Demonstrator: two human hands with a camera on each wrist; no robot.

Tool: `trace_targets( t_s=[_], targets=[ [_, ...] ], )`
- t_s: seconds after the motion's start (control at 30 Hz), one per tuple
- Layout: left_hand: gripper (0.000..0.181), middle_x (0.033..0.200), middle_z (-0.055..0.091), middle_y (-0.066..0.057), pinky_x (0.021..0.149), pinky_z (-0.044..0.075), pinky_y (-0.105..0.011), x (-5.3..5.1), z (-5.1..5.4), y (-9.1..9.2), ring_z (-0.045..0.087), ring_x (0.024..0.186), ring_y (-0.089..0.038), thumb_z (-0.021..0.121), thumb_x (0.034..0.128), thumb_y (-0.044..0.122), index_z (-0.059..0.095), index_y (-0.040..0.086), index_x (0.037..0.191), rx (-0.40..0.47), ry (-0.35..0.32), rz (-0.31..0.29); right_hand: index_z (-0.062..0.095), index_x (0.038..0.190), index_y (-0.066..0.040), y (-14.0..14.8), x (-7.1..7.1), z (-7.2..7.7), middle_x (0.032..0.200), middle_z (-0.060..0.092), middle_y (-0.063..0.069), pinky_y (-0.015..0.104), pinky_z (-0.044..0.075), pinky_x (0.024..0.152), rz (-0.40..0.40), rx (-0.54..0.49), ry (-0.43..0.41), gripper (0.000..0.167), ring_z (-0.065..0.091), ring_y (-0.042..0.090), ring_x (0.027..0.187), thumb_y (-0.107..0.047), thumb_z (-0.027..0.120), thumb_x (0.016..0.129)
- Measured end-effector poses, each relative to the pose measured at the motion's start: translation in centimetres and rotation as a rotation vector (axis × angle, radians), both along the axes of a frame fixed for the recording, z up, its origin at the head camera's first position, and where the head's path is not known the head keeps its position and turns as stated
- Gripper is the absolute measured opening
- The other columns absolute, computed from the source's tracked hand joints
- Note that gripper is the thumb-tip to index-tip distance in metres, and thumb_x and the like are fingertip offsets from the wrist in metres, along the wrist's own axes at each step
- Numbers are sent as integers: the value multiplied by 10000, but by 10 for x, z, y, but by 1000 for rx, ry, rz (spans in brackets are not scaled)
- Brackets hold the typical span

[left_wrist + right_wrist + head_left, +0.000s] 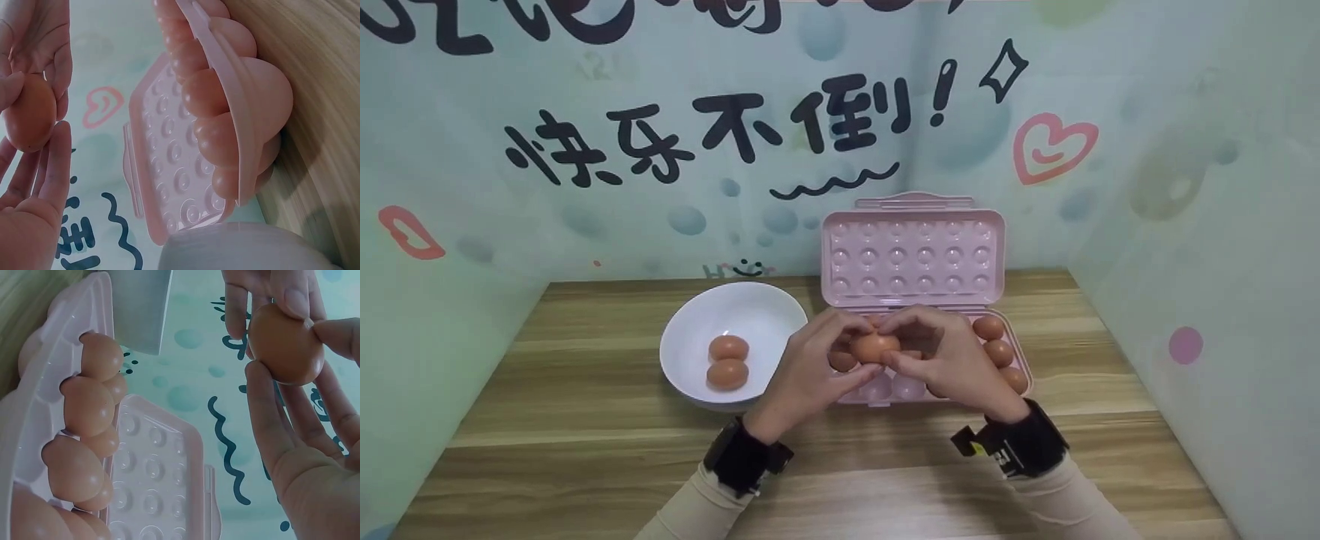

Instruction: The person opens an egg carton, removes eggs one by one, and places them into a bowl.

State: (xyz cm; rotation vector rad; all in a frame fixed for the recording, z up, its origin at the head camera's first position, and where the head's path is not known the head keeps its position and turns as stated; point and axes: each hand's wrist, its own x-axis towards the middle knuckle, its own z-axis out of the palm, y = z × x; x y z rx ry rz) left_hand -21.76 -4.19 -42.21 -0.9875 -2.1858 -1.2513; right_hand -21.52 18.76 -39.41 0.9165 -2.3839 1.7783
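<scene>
A brown egg [876,348] is held up between both hands over the pink egg carton [880,403]. My left hand [814,367] pinches it from the left with fingertips and thumb. From the right, my right hand [960,367] grips the same egg with curled fingers and thumb. In the right wrist view the egg [287,346] sits among the fingertips of both hands. Several eggs [87,408] stand in the carton's cups. Some front-left cups [876,388] hold no egg. Parts of the carton are hidden behind the hands.
Left of the carton stands a white bowl [686,367] with two brown eggs [727,373] in it. The carton's dimpled lid [911,259] stands upright at the back. Beneath everything is a wooden table [585,450], bounded by a printed backdrop [607,217].
</scene>
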Motion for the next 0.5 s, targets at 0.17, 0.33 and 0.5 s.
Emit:
trace_targets(
  t_s=[0.17, 0.33, 0.5],
  targets=[
    [410, 1181, 670, -33, 833, 607, -243, 1, 0, 0, 670, 1058, -119, 918, 843, 174, 672, 95, 1162, -3, -10, 8, 738, 1183, -69, 0, 0, 0, 1165, 749, 72, 402, 614, 946, 14, -13, -5, 285, 750, 243, 1056, -36, 825, 913],
    [392, 1194, 679, -8, 835, 605, -242, -1, 4, -5, 651, 1057, -100, 901, 871, 228, 680, 110, 1173, -31, -21, 12, 734, 1185, -63, 3, 0, 3, 1185, 733, 92, 394, 605, 969, 13, -9, -25, 281, 746, 259, 1096, -23, 813, 919],
    [412, 1157, 671, -6, 822, 613, -273, -3, 12, -16, 640, 1018, -109, 904, 866, 208, 678, 111, 1197, -42, -54, 24, 746, 1170, -68, 10, 0, 10, 1167, 740, 84, 399, 609, 962, -31, -6, -17, 271, 746, 268, 1082, 24, 786, 919]
  ],
)
